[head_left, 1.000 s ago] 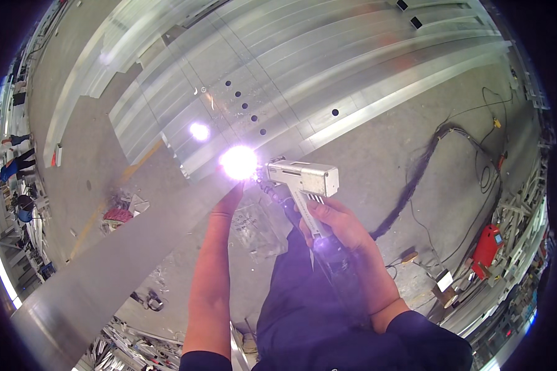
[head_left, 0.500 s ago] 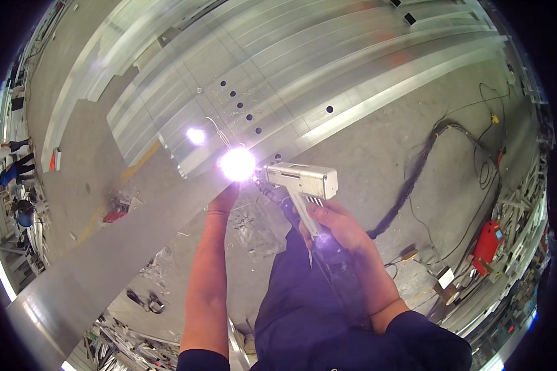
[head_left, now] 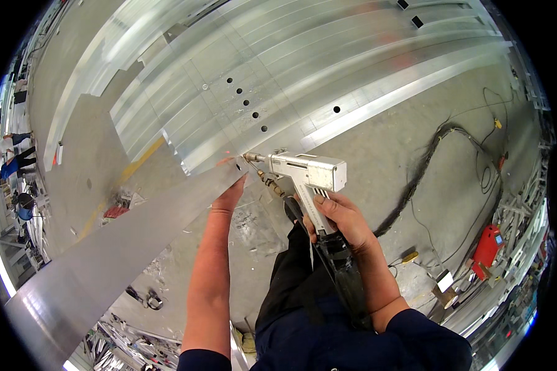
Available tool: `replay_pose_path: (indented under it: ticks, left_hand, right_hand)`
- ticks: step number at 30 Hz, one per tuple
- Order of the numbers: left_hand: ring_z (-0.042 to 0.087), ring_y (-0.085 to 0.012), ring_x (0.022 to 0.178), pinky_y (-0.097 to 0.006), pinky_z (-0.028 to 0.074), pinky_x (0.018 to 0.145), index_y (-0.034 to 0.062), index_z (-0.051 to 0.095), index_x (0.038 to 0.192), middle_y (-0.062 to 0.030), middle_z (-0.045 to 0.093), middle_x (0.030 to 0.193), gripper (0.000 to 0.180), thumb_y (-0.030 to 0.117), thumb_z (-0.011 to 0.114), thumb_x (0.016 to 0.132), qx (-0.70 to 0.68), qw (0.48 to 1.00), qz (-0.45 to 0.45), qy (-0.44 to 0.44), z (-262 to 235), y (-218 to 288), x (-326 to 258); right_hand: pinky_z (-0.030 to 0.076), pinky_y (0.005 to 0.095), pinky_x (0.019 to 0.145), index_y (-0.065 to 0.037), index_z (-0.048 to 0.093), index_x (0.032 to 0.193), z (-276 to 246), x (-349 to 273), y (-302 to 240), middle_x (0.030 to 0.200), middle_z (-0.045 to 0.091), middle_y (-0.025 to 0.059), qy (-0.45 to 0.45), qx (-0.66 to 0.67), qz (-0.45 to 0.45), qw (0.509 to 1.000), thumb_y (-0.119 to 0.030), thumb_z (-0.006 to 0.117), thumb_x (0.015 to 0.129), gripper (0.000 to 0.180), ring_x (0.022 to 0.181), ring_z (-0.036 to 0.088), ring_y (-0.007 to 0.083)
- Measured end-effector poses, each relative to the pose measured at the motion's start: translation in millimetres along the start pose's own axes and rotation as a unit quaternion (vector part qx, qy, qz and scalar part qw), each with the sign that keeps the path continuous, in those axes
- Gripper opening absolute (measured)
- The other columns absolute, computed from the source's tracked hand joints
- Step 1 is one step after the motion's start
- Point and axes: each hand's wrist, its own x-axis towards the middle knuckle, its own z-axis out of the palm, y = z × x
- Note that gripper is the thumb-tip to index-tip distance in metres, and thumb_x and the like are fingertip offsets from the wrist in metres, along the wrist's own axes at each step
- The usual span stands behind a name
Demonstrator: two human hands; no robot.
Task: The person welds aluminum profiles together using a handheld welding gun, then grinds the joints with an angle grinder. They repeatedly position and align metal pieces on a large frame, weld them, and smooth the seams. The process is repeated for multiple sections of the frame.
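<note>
Right hand (head_left: 337, 216) gripping the white welding gun (head_left: 306, 173) – left hand (head_left: 232, 191) pressed flat beneath the metal strip (head_left: 124, 238), close enough to burn.

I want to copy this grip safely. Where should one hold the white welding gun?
Probably by its slanted handle, from below and behind: the right hand wraps it there. The welding gun has its nozzle pointing at the metal strip, which the left hand steadies.
</note>
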Motion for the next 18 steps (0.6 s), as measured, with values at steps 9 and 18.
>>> replay_pose_path:
  ticks: [9,18]
  left_hand:
    - [0.063,-0.0249,0.096,-0.034,0.049,0.087,0.0062,0.062,0.113,-0.008,0.066,0.104,0.041,0.014,0.079,0.077,-0.021,1.0,0.011,0.01,-1,4,0]
    - [0.061,-0.0259,0.099,-0.035,0.048,0.089,0.0055,0.064,0.11,-0.009,0.064,0.107,0.038,0.016,0.08,0.077,0.004,1.0,0.021,0.003,-7,13,4]
  right_hand:
    - [0.048,0.0267,0.055,0.0,0.061,0.103,0,4,2,0.071,0.062,0.0059,0.002,-0.024,0.018,1.0,-0.037,0.058,0.097,0.037,0.058,0.059,0.0132]
    - [0.048,0.0264,0.055,-0.001,0.061,0.102,-1,7,2,0.072,0.062,0.0056,0.003,-0.029,0.023,0.999,-0.037,0.058,0.097,0.036,0.058,0.06,0.0133]
